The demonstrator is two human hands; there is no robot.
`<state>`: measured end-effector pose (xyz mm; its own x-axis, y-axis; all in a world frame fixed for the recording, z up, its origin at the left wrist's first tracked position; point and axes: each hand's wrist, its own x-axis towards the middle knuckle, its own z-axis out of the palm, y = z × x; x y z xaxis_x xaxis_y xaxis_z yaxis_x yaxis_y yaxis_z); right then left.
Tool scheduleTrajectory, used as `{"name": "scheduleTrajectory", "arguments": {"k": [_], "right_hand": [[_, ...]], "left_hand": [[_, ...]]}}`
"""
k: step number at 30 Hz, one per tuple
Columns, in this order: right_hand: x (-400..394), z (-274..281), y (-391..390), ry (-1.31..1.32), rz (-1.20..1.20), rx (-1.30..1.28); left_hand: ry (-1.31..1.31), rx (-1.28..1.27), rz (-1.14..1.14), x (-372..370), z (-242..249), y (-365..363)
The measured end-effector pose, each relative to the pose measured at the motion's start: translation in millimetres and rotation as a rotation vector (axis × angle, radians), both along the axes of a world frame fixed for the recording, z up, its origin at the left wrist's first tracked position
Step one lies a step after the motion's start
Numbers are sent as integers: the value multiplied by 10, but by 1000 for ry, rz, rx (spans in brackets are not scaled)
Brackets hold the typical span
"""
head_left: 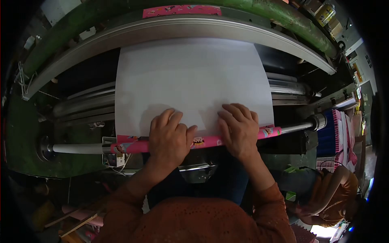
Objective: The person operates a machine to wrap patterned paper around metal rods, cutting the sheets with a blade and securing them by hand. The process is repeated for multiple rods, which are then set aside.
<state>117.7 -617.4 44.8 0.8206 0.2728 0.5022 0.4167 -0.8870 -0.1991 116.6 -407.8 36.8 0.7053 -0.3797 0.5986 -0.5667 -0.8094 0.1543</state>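
Note:
A wide white sheet runs down from under a metal bar to a roll of pink printed material, wound on a metal shaft. My left hand lies over the left part of the roll, its fingers bent and apart on the sheet's lower edge. Over the right part of the roll rests my right hand, fingers spread a little, thumb near the pink surface. Neither hand holds anything.
A metal crossbar and a green beam span the far side. Rollers flank the sheet. At the lower right is another person in an orange top. A small white box sits below the shaft's left end.

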Motion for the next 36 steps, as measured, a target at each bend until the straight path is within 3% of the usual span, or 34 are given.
{"name": "scheduleTrajectory", "arguments": {"k": [3, 5, 7, 9, 11, 14, 16, 18, 20, 22, 24, 25, 29, 31, 34, 36], "right_hand": [[187, 81, 38, -7, -66, -18], [405, 2, 46, -89, -118, -39], [732, -77, 12, -113, -131, -37], [915, 2, -28, -136, -140, -43], [939, 142, -89, -244, -114, -35], [223, 104, -90, -193, -99, 43], [-415, -96, 20, -36, -143, 52], [-491, -184, 28, 31, -158, 74], [-307, -132, -45, 4, -150, -7], [-33, 25, -53, -31, -171, 28], [224, 73, -72, -114, -234, 60], [218, 59, -104, -132, -219, 56], [-182, -50, -27, -203, -89, 85], [-315, -163, 61, -75, -88, -29], [131, 13, 3, -89, -179, 121], [440, 316, -61, -135, -104, 327]], "left_hand": [[144, -133, -83, 62, 97, 59], [-243, -343, -16, 20, 151, 185], [-325, -285, 20, -276, 29, 146], [132, -45, 58, -527, -18, -137], [240, 84, 85, -304, -97, -154], [133, 94, 114, 84, 66, -181], [-114, -146, 82, 298, 121, -115], [-279, -139, 124, 318, 176, -65], [-245, -248, -87, -39, 133, -118], [-31, -120, -340, -428, 235, -310], [133, -422, -524, -549, 452, -444], [111, -424, -514, -601, 616, -450], [365, -1001, -1180, -815, 1196, -462], [304, -1005, -1159, -923, 1168, -374], [237, -1013, -1119, -1154, 1148, -320], [189, -1005, -1099, -1244, 1166, -306]]}}
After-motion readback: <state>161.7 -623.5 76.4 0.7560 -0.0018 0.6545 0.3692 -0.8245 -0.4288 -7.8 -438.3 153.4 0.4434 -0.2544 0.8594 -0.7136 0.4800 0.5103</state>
